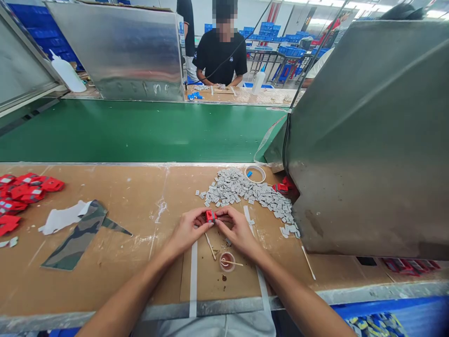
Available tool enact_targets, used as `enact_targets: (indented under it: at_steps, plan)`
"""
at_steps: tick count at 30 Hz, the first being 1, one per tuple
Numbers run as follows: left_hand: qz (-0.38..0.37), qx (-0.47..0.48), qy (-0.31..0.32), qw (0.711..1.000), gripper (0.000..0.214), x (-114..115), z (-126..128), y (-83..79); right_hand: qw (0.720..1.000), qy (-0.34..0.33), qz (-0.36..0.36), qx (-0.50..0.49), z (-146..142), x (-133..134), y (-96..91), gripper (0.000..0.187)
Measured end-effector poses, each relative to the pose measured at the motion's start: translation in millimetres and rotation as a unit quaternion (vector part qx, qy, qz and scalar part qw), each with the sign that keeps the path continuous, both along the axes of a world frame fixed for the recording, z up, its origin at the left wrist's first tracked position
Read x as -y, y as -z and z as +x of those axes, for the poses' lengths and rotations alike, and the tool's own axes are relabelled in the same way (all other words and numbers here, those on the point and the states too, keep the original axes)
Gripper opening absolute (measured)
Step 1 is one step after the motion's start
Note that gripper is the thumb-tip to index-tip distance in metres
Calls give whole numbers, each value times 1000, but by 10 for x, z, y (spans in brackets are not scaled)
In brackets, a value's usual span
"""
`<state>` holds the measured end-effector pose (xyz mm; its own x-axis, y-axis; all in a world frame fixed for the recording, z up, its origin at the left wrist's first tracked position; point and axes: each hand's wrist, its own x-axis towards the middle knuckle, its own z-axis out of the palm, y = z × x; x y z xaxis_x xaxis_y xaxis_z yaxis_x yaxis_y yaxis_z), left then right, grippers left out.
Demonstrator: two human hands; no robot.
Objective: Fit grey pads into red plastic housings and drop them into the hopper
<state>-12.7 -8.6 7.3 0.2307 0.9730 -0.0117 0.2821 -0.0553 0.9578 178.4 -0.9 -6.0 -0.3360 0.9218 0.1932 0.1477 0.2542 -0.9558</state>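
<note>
My left hand (pixel 187 229) and my right hand (pixel 236 229) meet over the brown cardboard work surface (pixel 133 243). Both pinch a small red part (pixel 211 216) between their fingertips. Just beyond lies a heap of small grey pieces (pixel 245 192). A small round cup with dark liquid (pixel 227 261) and a thin stick across it sits under my wrists. Another thin stick (pixel 210 246) lies beside it.
Red parts (pixel 21 192) are heaped at the left, near a camouflage cloth (pixel 77 238) and white scrap (pixel 63 217). A tape ring (pixel 255 173) lies by a large metal housing (pixel 368 140). Behind runs a green conveyor belt (pixel 140 131); a person in black works across it.
</note>
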Motion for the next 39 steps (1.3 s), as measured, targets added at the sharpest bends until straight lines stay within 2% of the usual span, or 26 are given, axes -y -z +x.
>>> enact_targets:
  at_steps: [4,10,17,20,27,30,32,35,39]
  plan:
    - [-32,45,9,998,30,6,0,-23,1000,7,-7,-4,-4,4,-2,7]
    - [-54,131,10,990,34,23,33,-47,996,22,76,31,-11,44,-108,9]
    - [-45,155,10,987,36,34,65,16,997,30,74,-3,-57,107,-100,8]
    - [-9,140,15,990,35,60,67,32,997,36,72,-7,-59,127,-98,11]
    - [123,6,14,992,32,34,-12,-8,994,23,110,7,-46,97,-113,10]
    - [128,-2,0,992,33,6,-44,-53,991,20,132,1,-22,42,-177,7]
    - [98,11,-12,995,35,3,-62,-51,989,13,147,8,-3,21,-227,5]
    - [75,14,-16,997,39,-42,-110,68,986,3,161,49,9,-26,-245,10]
    - [116,5,-19,993,42,-194,-211,312,976,11,175,129,2,-143,-239,18]
